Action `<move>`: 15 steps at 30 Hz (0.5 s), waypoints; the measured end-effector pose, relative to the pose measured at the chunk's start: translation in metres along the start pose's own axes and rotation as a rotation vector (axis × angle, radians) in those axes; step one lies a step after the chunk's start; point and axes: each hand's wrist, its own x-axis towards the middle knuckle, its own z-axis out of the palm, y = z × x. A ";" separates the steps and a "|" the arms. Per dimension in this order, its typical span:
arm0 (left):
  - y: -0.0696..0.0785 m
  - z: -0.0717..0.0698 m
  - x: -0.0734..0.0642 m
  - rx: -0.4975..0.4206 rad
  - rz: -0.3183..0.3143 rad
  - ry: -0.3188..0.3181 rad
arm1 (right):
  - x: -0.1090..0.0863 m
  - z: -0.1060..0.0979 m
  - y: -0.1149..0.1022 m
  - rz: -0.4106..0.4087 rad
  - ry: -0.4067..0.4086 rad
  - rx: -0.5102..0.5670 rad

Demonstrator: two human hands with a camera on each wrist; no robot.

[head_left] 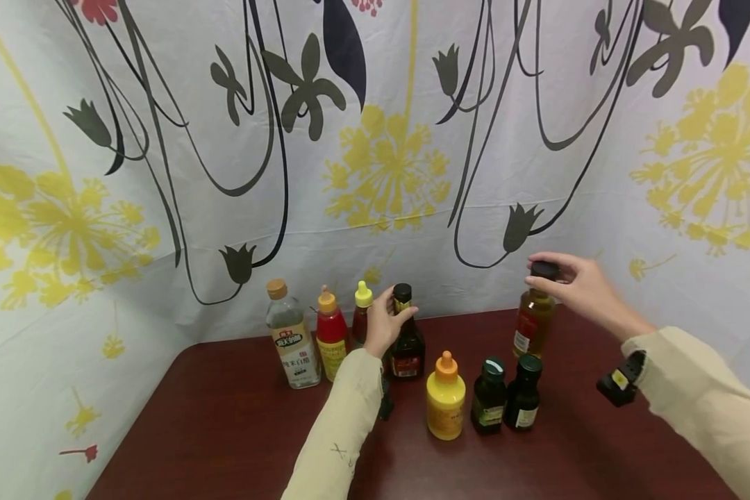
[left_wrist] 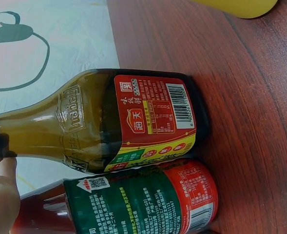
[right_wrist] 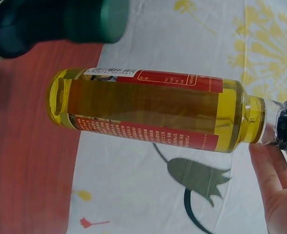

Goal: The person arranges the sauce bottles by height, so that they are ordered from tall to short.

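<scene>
My left hand (head_left: 384, 325) grips the neck of a dark soy sauce bottle (head_left: 407, 351) just below its black cap. In the left wrist view this soy sauce bottle (left_wrist: 153, 117) shows a red and yellow label, and the fingers (left_wrist: 2, 180) curl at its neck. Beside it stands a sauce bottle (left_wrist: 133, 200) with a green and red label; its yellow cap (head_left: 363, 294) shows in the head view. At the right, my right hand (head_left: 578, 285) holds a golden oil bottle (head_left: 533, 321) by its black cap. The right wrist view shows the oil bottle (right_wrist: 153, 112) side-on.
A clear vinegar bottle (head_left: 295, 347) and a red squeeze bottle (head_left: 332, 340) stand at the back left. Toward the front are a yellow squeeze bottle (head_left: 446, 403) and two dark green-capped bottles, one left (head_left: 489, 403), one right (head_left: 523, 399). A patterned curtain (head_left: 375, 173) hangs behind the table (head_left: 225, 417).
</scene>
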 end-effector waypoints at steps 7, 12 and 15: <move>0.000 0.000 -0.001 -0.014 -0.007 0.005 | 0.022 0.021 -0.015 -0.018 -0.030 -0.010; -0.002 0.001 0.000 -0.034 -0.001 0.006 | 0.035 0.038 -0.022 0.008 -0.069 0.039; -0.002 0.001 0.001 -0.062 0.007 0.002 | 0.042 0.049 -0.025 0.005 -0.105 0.058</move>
